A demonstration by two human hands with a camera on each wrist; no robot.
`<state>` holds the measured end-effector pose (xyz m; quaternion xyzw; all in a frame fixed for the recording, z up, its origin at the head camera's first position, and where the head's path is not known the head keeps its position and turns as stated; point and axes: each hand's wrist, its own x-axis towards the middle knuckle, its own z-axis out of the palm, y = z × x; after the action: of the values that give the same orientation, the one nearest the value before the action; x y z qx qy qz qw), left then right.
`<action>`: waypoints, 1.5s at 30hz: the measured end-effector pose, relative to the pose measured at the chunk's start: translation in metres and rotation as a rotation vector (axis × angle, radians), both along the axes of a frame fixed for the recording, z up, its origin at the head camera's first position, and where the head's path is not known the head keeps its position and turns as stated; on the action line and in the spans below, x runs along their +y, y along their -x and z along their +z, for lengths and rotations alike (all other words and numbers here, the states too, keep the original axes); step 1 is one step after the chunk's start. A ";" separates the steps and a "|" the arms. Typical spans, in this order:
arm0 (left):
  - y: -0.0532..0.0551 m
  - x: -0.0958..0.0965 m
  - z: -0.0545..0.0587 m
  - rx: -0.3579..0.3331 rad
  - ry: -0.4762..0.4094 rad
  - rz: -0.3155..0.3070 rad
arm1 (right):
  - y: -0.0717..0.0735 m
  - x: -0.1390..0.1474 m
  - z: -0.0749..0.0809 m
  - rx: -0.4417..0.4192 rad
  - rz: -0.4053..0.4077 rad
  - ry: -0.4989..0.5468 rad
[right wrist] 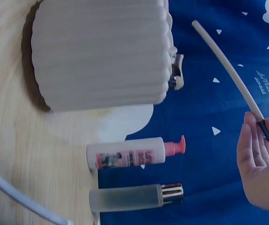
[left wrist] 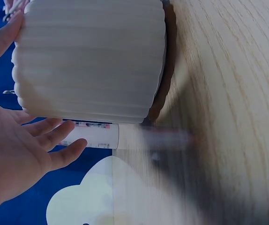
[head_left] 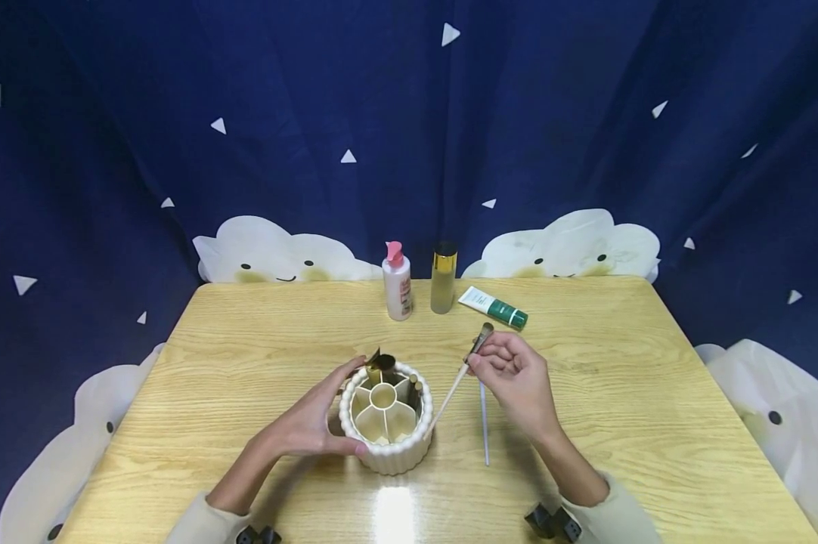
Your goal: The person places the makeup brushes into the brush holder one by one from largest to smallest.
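Note:
A cream round holder [head_left: 391, 457] with a beaded rim and ribbed wall stands on the table, its top divided into several compartments. My left hand [head_left: 320, 419] holds it from the left, thumb at the front rim and fingers toward the back. In the left wrist view, the holder [left wrist: 92, 61] hides part of that hand's reach. My right hand [head_left: 514, 378] pinches a makeup brush [head_left: 453, 397] near its dark bristle end. The brush's pale handle slants down toward the holder's right side. In the right wrist view, the brush [right wrist: 228, 68] is raised in the fingers.
Gold-coloured items [head_left: 373, 372] stand in a back compartment. A thin pale stick [head_left: 485, 434] lies on the table below my right hand. Behind are a pink-topped pump bottle [head_left: 398, 291], a gold-collared bottle [head_left: 442, 287] and a green-and-white tube [head_left: 494, 307]. A blue curtain [head_left: 395, 113] hangs beyond.

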<state>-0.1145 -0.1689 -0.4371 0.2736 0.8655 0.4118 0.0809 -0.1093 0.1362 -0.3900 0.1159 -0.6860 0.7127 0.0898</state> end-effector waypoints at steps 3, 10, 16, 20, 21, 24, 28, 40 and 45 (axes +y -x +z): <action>0.000 0.001 -0.001 -0.003 0.000 0.001 | -0.001 -0.006 -0.002 0.007 -0.002 -0.001; 0.000 0.005 -0.002 -0.030 -0.032 -0.011 | -0.002 -0.016 -0.011 0.037 -0.019 -0.032; 0.001 0.006 -0.004 -0.039 -0.048 -0.018 | -0.001 -0.020 -0.021 0.085 0.006 -0.166; 0.002 0.006 -0.005 -0.045 -0.053 -0.017 | -0.002 -0.023 -0.026 0.071 0.050 -0.190; 0.002 0.006 -0.006 -0.047 -0.055 -0.017 | -0.002 -0.024 -0.026 0.065 0.058 -0.196; 0.002 0.005 -0.006 -0.052 -0.060 -0.019 | -0.003 -0.027 -0.027 0.048 0.070 -0.237; 0.002 0.005 -0.006 -0.057 -0.064 -0.025 | -0.005 -0.030 -0.030 0.046 0.093 -0.340; 0.001 0.006 -0.005 -0.075 0.009 0.006 | -0.005 -0.035 -0.038 0.167 0.073 -0.494; 0.001 0.006 -0.005 -0.075 0.002 0.004 | -0.006 -0.035 -0.039 0.217 0.073 -0.500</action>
<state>-0.1150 -0.1627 -0.4418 0.2562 0.8627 0.4212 0.1128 -0.1033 0.1012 -0.4288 0.2347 -0.8223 0.5076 0.1056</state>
